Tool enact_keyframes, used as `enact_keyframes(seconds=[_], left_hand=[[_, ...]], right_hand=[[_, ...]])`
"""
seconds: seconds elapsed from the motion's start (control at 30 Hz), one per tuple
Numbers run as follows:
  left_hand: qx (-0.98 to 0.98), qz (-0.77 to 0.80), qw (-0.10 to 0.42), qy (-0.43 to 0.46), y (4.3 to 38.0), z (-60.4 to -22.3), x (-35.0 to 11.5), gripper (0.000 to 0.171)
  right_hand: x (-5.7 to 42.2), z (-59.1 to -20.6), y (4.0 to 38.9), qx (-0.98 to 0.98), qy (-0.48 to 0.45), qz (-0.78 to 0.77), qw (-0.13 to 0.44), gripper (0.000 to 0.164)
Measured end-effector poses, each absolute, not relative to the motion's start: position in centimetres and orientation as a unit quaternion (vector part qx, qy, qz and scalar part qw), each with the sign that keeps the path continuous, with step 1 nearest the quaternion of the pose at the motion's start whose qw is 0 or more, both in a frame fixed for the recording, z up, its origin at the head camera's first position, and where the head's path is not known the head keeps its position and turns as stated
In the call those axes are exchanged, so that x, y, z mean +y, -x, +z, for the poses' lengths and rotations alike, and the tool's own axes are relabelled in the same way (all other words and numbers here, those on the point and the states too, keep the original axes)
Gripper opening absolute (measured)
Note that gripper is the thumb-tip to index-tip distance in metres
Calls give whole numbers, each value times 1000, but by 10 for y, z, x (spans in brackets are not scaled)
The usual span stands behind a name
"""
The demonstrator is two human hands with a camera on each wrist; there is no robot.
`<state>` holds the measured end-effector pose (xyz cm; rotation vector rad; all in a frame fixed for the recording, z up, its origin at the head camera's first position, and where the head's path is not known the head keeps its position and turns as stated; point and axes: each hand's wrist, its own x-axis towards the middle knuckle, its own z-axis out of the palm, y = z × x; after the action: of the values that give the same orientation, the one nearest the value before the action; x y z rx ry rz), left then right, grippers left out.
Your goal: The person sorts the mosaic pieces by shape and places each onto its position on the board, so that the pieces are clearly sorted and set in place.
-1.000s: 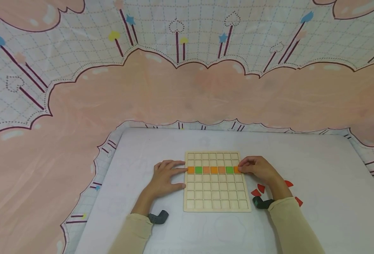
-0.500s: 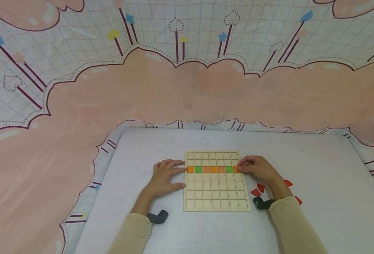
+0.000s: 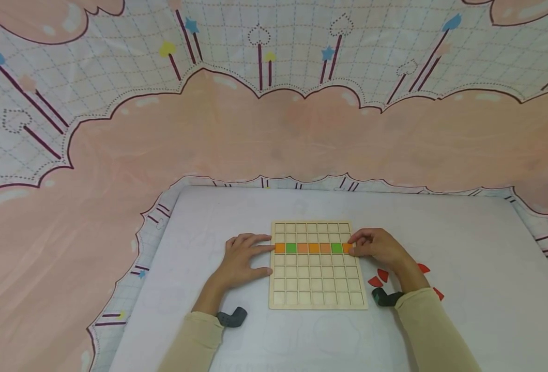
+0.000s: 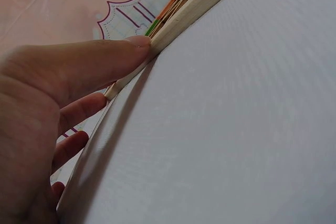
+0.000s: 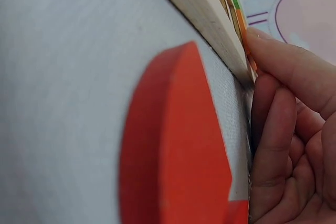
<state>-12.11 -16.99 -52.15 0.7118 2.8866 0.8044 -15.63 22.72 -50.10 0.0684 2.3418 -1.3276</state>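
Note:
A pale wooden grid board (image 3: pixel 316 285) lies on the white table, with one row of coloured square tiles across its upper part. My left hand (image 3: pixel 239 261) rests along the board's left edge, fingers spread and thumb lower down. In the left wrist view, the thumb (image 4: pixel 123 59) touches the wooden rim (image 4: pixel 181 22). At the row's right end, my right hand (image 3: pixel 378 247) pinches an orange square tile (image 3: pixel 346 248) between thumb and forefinger. The right wrist view shows that thumb (image 5: pixel 286 59) at the tile's edge, the other fingers curled beside the board.
Several red fan-shaped pieces (image 3: pixel 375 282) lie right of the board, around the right wrist; one red piece (image 5: pixel 184 145) looms large in the right wrist view. Dark wrist devices (image 3: pixel 232 317) sit on both wrists. A patterned curtain (image 3: pixel 274 134) hangs behind the table.
The right thumb has shifted slightly toward the near side of the orange tile, showing more of it. The left hand, board and other tiles stay where they were.

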Motion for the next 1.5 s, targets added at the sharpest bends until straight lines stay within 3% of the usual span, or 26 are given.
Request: enact_keyframes(seconds=[0.8,1.1,1.5], left_hand=[[938,259,30,-229,120,-520,-169,58],[938,259,29,-230,122,-521,-170,59],[941,251,37,-223,121,-521,-169,59]], right_hand=[[231,-497,149,853,-27,-477,210,35],[255,-482,135,894,-13,-417,162,29],[292,-477,131,935,-31,-331,123,38]])
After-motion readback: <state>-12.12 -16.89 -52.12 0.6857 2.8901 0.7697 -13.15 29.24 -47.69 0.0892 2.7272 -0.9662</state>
